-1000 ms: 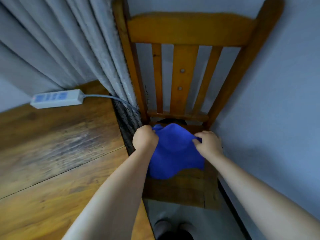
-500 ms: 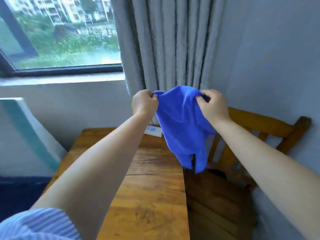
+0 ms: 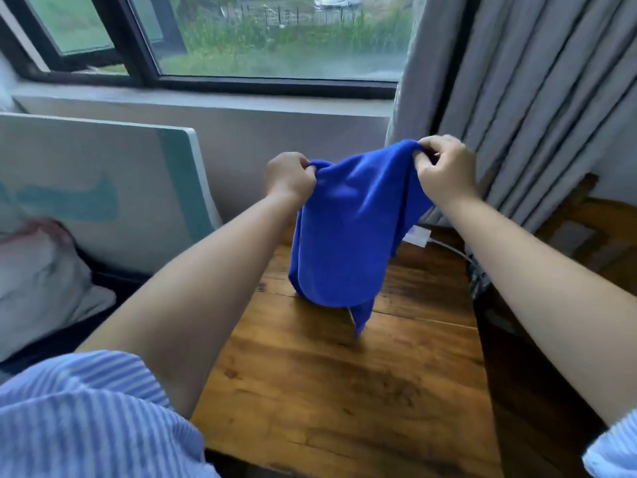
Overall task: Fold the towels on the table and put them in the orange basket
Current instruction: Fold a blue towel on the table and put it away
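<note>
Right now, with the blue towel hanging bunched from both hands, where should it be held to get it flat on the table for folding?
Grip the blue towel at its two top corners, from above. The left hand and right hand pinch its upper edge, close together, so the cloth sags in folds above the wooden table. Sliding each hand outward along that edge should probably spread it.

The towel [image 3: 348,229] hangs at frame centre above the surface [image 3: 344,384], between the left hand [image 3: 289,175] and the right hand [image 3: 444,169]. A window [image 3: 275,39] fills the upper frame, a curtain [image 3: 537,98] the upper right. A pillow [image 3: 38,274] lies at left, a power strip [image 3: 418,236] behind the towel.
</note>
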{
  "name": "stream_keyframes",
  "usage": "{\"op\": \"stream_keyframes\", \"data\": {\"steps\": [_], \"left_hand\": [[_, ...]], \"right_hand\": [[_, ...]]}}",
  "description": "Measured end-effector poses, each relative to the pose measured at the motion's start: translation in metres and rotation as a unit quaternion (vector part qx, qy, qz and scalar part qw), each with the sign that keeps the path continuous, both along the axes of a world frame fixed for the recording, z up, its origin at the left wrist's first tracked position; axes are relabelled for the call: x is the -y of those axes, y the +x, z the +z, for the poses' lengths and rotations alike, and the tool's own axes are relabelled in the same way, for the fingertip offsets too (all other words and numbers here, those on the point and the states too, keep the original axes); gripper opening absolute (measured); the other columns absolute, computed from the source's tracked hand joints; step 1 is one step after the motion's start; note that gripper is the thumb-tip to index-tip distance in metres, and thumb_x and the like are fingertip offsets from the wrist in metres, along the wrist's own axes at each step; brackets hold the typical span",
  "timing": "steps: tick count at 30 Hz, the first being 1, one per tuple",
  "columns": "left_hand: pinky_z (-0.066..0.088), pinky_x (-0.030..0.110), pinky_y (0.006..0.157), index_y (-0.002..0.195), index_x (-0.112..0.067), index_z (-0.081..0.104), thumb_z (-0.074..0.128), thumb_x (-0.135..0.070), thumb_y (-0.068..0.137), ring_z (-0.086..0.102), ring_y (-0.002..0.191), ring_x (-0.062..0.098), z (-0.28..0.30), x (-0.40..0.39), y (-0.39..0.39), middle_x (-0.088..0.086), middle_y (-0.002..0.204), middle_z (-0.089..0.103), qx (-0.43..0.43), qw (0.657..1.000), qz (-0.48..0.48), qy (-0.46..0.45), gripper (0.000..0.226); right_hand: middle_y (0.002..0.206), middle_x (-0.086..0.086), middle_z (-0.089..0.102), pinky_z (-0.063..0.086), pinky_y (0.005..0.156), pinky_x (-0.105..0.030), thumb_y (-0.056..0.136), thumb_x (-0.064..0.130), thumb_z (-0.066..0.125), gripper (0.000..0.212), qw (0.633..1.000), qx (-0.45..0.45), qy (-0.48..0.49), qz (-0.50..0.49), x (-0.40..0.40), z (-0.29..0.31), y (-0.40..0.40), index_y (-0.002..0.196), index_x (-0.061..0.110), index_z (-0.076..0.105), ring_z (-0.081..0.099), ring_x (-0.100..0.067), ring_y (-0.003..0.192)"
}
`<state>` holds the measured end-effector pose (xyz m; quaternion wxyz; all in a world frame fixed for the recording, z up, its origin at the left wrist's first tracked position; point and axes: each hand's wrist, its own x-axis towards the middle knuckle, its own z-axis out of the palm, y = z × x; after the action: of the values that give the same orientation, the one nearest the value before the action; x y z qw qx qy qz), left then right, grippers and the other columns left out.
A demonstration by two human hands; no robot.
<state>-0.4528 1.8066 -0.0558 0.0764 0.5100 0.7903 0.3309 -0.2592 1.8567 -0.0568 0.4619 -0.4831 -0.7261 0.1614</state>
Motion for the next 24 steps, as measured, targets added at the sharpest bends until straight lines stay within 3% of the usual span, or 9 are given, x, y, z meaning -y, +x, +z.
{"op": "stream_keyframes", "data": {"steps": [4, 8, 10, 12, 15, 17, 19, 22, 24], "left_hand": [[0.043, 0.030, 0.076, 0.097, -0.005, 0.068, 0.048, -0.015, 0.088, 0.058, 0.101, 0.032, -0.067, 0.017, -0.046, 0.016, 0.105, 0.067, 0.011, 0.995, -0.016, -0.098, 0.025], [0.044, 0.029, 0.072, 0.087, -0.005, 0.067, 0.048, -0.009, 0.083, 0.060, 0.098, 0.033, -0.159, 0.054, -0.070, 0.019, 0.103, 0.067, 0.036, 0.954, -0.029, -0.297, 0.019], [0.048, 0.032, 0.078, 0.094, 0.000, 0.065, 0.048, -0.008, 0.082, 0.059, 0.102, 0.034, -0.201, 0.076, -0.075, 0.020, 0.107, 0.065, 0.040, 0.923, -0.041, -0.380, 0.022], [0.048, 0.033, 0.081, 0.099, 0.003, 0.063, 0.049, -0.007, 0.081, 0.059, 0.104, 0.034, -0.233, 0.100, -0.073, 0.021, 0.110, 0.064, 0.038, 0.889, -0.063, -0.451, 0.025], [0.049, 0.034, 0.082, 0.099, 0.000, 0.063, 0.048, -0.005, 0.081, 0.060, 0.106, 0.032, -0.269, 0.135, -0.066, 0.017, 0.114, 0.064, 0.022, 0.831, -0.117, -0.543, 0.025], [0.049, 0.032, 0.084, 0.086, -0.005, 0.064, 0.047, -0.010, 0.085, 0.061, 0.106, 0.029, -0.283, 0.148, -0.062, 0.015, 0.114, 0.065, 0.022, 0.790, -0.155, -0.592, 0.018], [0.047, 0.031, 0.085, 0.079, -0.007, 0.060, 0.047, -0.021, 0.089, 0.060, 0.107, 0.029, -0.292, 0.153, -0.066, 0.014, 0.115, 0.065, 0.046, 0.789, -0.127, -0.599, 0.022], [0.045, 0.033, 0.087, 0.105, -0.001, 0.061, 0.047, -0.031, 0.092, 0.056, 0.111, 0.031, -0.295, 0.150, -0.080, 0.016, 0.117, 0.062, 0.095, 0.853, -0.007, -0.513, 0.036], [0.044, 0.034, 0.088, 0.112, -0.001, 0.058, 0.047, -0.031, 0.093, 0.054, 0.113, 0.032, -0.296, 0.145, -0.090, 0.017, 0.119, 0.060, 0.105, 0.887, 0.069, -0.444, 0.037]], "right_hand": [[0.088, -0.027, 0.061, 0.036, 0.075, -0.027, 0.081, -0.007, 0.050, 0.027, 0.996, 0.082, -0.019, 0.025, 0.028, -0.064, -0.025, 0.102, -0.002, 0.066, 0.057, -0.037, 0.086], [0.087, -0.025, 0.059, 0.042, 0.076, -0.031, 0.082, -0.007, 0.051, 0.030, 0.949, 0.246, -0.167, 0.106, 0.070, -0.150, -0.026, 0.105, 0.003, 0.068, 0.059, -0.036, 0.086], [0.096, -0.020, 0.059, 0.041, 0.080, -0.031, 0.086, 0.001, 0.047, 0.033, 0.885, 0.355, -0.262, 0.150, 0.093, -0.191, -0.025, 0.111, 0.011, 0.066, 0.058, -0.033, 0.096], [0.108, -0.016, 0.058, 0.040, 0.085, -0.029, 0.090, 0.008, 0.042, 0.035, 0.786, 0.471, -0.337, 0.216, 0.116, -0.225, -0.026, 0.117, 0.017, 0.062, 0.054, -0.029, 0.107], [0.128, -0.009, 0.056, 0.039, 0.093, -0.026, 0.091, 0.008, 0.039, 0.037, 0.657, 0.535, -0.438, 0.298, 0.143, -0.263, -0.033, 0.123, 0.015, 0.057, 0.049, -0.025, 0.120], [0.130, -0.007, 0.056, 0.042, 0.097, -0.029, 0.090, 0.006, 0.038, 0.037, 0.604, 0.558, -0.468, 0.325, 0.147, -0.277, -0.040, 0.120, 0.011, 0.059, 0.050, -0.025, 0.120], [0.123, -0.009, 0.061, 0.043, 0.096, -0.033, 0.090, 0.009, 0.040, 0.032, 0.634, 0.533, -0.459, 0.324, 0.137, -0.284, -0.050, 0.113, 0.007, 0.062, 0.053, -0.026, 0.116], [0.112, -0.012, 0.064, 0.043, 0.089, -0.034, 0.090, 0.013, 0.048, 0.026, 0.815, 0.386, -0.384, 0.199, 0.111, -0.285, -0.062, 0.109, 0.007, 0.063, 0.055, -0.027, 0.110], [0.112, -0.016, 0.060, 0.039, 0.090, -0.036, 0.088, 0.017, 0.055, 0.031, 0.891, 0.313, -0.314, 0.093, 0.097, -0.287, -0.070, 0.117, 0.004, 0.058, 0.051, -0.031, 0.110]]}}
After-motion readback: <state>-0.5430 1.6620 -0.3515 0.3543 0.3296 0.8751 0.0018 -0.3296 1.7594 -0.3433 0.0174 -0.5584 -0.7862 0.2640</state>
